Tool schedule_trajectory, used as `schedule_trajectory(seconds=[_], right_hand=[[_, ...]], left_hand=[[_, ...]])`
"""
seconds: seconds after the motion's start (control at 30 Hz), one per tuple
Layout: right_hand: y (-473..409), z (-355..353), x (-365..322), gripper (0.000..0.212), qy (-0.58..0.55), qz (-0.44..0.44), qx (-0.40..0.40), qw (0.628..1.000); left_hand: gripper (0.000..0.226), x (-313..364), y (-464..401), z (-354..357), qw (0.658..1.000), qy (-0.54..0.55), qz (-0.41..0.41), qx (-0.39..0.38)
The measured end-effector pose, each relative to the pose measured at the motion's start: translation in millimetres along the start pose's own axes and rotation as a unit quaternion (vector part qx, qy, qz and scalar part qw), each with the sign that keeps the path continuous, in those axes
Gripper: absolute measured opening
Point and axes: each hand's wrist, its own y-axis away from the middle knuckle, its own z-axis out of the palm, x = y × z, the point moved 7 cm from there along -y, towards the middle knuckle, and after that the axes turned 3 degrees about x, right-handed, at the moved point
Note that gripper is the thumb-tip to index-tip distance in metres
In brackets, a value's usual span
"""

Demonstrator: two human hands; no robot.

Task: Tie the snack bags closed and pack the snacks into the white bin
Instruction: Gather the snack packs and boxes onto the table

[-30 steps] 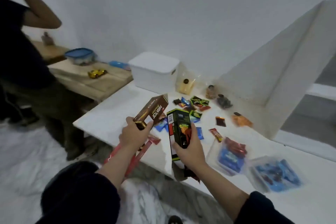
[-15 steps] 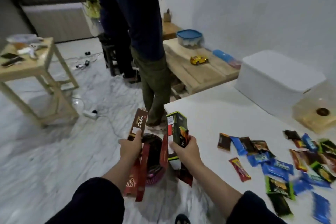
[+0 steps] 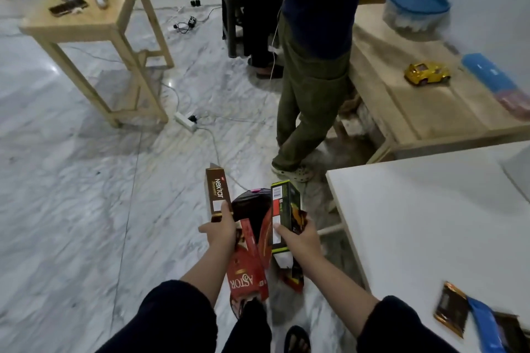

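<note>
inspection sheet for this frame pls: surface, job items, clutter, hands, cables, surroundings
Surface: white table, mostly bare; a few snack packets at its near right edge.
Job's things: brown Nextar box and red Astor box in the left hand; green box in the right hand. White bin: barely seen.
Clutter: dark bin on the floor below the hands.
Hands: both grip boxes over the floor.
Cables: power strip and cords on the floor.
Surroundings: standing person, wooden bench with yellow toy car.

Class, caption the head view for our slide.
Left hand grips brown Nextar carton, right hand green carton, above marble floor.
</note>
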Motion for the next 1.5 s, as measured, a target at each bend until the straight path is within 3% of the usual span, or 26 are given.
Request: schedule_trajectory(seconds=[0.07, 0.17, 0.3, 0.6, 0.77, 0.97, 1.03, 1.2, 1.5], right_hand=[[-23.6, 14.5, 2.2, 0.055, -0.008, 0.026, 0.01, 1.0], [-58.5, 31.1, 8.3, 0.065, 0.0, 0.06, 0.022, 0.998], [-102.4, 43.9, 17.8, 0.058, 0.016, 0.099, 0.032, 0.994], [-198.3, 71.7, 81.2, 0.073, 0.102, 0.132, 0.003, 0.986], [-233.8, 82.5, 121.3, 0.085, 0.207, 0.163, -0.08, 0.961], [-243.0, 74.2, 139.1, 0.076, 0.268, 0.175, -0.108, 0.941], [-240.8, 70.9, 139.0, 0.071, 0.276, 0.173, -0.107, 0.94], [-229.6, 65.1, 126.6, 0.068, 0.281, 0.163, -0.1, 0.941], [-170.4, 49.3, 75.4, 0.069, 0.263, 0.124, -0.059, 0.955]], left_hand=[[0.104, 6.3, -25.2, 16.3, 1.0, 0.005, -0.013, -0.008], [0.088, 15.7, -54.0, 40.0, 1.0, 0.01, -0.021, -0.003], [0.076, 15.5, -87.0, 70.5, 0.999, 0.001, -0.034, 0.015], [0.084, -35.1, -177.8, 144.3, 0.996, -0.026, -0.082, -0.002], [0.099, -79.5, -216.2, 154.5, 0.992, -0.076, -0.101, -0.019], [0.083, -101.9, -216.3, 148.4, 0.984, -0.145, -0.079, -0.067], [0.089, -108.6, -212.3, 147.1, 0.975, -0.179, -0.089, -0.1], [0.136, -144.3, -233.6, 147.9, 0.954, -0.237, -0.115, -0.143], [0.092, -48.0, -151.4, 133.5, 0.947, -0.274, -0.001, -0.166]])
